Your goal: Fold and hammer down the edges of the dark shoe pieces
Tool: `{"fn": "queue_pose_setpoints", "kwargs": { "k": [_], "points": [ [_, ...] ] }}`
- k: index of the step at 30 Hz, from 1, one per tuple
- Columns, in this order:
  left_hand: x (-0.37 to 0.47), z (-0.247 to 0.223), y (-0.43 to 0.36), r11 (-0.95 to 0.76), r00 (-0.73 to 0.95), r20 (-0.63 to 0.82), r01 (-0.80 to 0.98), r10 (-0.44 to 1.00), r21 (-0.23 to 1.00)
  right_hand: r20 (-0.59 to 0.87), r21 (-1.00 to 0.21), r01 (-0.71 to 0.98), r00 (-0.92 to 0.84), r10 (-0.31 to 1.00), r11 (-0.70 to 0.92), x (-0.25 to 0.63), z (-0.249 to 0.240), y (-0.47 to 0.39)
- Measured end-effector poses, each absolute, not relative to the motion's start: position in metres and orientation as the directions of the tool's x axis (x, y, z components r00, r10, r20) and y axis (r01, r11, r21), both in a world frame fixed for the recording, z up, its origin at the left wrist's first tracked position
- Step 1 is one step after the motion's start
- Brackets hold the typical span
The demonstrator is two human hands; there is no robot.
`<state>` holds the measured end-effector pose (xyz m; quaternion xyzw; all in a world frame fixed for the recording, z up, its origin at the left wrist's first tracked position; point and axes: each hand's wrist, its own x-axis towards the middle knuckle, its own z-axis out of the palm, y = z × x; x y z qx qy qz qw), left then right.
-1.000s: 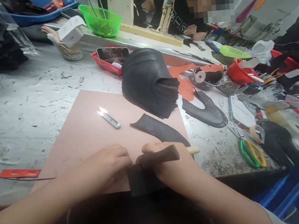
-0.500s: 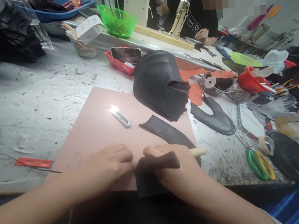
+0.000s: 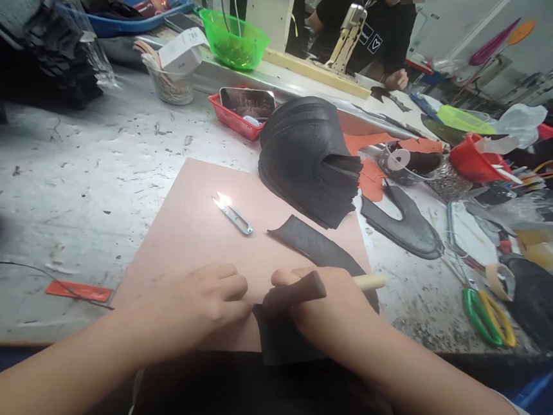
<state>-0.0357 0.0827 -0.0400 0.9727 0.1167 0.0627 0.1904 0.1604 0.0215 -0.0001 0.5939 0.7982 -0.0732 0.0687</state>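
My right hand [image 3: 330, 299] is closed round a hammer, whose dark head [image 3: 303, 291] lies across the fingers. The pale wooden handle [image 3: 373, 281] sticks out to the right. Under the hammer head is a flat black leather piece [image 3: 278, 340] at the front edge of the pink board [image 3: 167, 236]. My left hand [image 3: 217, 300] has curled fingers pinching at that piece's left edge; its fingertips are partly hidden. Beyond my hands, thread snips [image 3: 233, 214] and a curved black leather strip [image 3: 308, 240] lie on the board.
A stack of shaped black leather pieces [image 3: 308, 159] stands at the board's far edge. To the right are a U-shaped piece [image 3: 404, 222] and green-and-yellow scissors [image 3: 489, 318]. A red basket [image 3: 237, 120] holds a phone. Across the table sits a person [image 3: 388, 43] by a sewing machine.
The view has shifted slightly, so the table things appear farther right. The hammer head has tipped a little in my right hand. My left hand stays at the leather's edge.
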Motion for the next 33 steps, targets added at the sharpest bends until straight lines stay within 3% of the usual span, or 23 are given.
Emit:
{"fn": "queue_pose_setpoints", "kwargs": {
  "k": [3, 7, 10, 16, 23, 26, 29, 31, 33],
  "points": [
    [-0.039, -0.045, 0.083, -0.876, 0.956, 0.077, 0.226, 0.284, 0.425, -0.182, -0.024, 0.953, -0.302, 0.936, 0.303, 0.158, 0.002, 0.024],
    [-0.042, -0.058, 0.081, -0.769, 0.908, 0.138, 0.244, 0.395, 0.591, -0.217, -0.027, 0.946, -0.322, 0.922, 0.324, 0.153, 0.002, 0.026],
    [-0.043, -0.065, 0.080, -0.678, 0.874, 0.045, 0.342, 0.484, 0.651, -0.239, -0.007, 0.954, -0.292, 0.926, 0.300, 0.150, 0.005, 0.029],
    [-0.042, -0.066, 0.080, -0.621, 0.849, -0.025, 0.406, 0.528, 0.670, -0.293, -0.002, 0.957, -0.278, 0.915, 0.290, 0.145, 0.011, 0.035],
    [-0.041, -0.062, 0.080, -0.621, 0.832, -0.029, 0.436, 0.554, 0.651, -0.151, -0.075, 0.943, -0.332, 0.931, 0.324, 0.148, 0.001, 0.031],
    [-0.042, -0.059, 0.080, -0.655, 0.856, 0.063, 0.343, 0.513, 0.673, 0.025, -0.143, 0.974, -0.172, 0.985, 0.174, 0.182, -0.009, 0.016],
    [-0.043, -0.059, 0.080, -0.714, 0.882, 0.148, 0.253, 0.448, 0.652, 0.309, -0.196, 0.965, 0.228, 0.923, -0.173, 0.239, -0.025, -0.007],
    [-0.043, -0.059, 0.079, -0.757, 0.890, 0.171, 0.242, 0.422, 0.607, 0.357, -0.131, 0.897, 0.440, 0.824, -0.422, 0.279, -0.040, -0.025],
    [-0.043, -0.058, 0.078, -0.799, 0.901, 0.162, 0.260, 0.403, 0.543, 0.315, -0.048, 0.835, 0.533, 0.785, -0.548, 0.314, -0.058, -0.043]
  ]
}}
